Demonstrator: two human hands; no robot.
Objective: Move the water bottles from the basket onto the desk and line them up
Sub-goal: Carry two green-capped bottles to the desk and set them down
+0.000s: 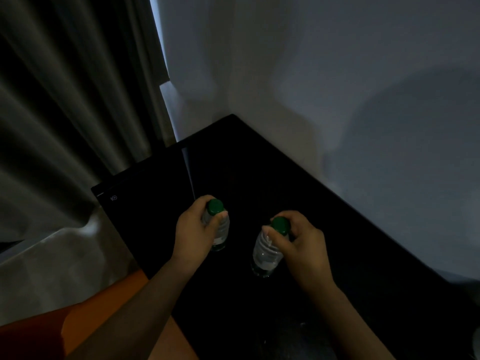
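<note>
Left hand (193,231) round left bottle (222,231) neck, right hand (305,241) round right bottle (263,257)

The single head-worn camera looks forward and steeply down from close above the dark tabletop (298,203), facing the wall (337,74) corner and curtain (65,100).

Two forearms stretched forward, side by side
Left hand (193,231) and right hand (302,240) sit apart at about the same reach, backs turned up, fingers and thumb of each curled in a grip
</note>
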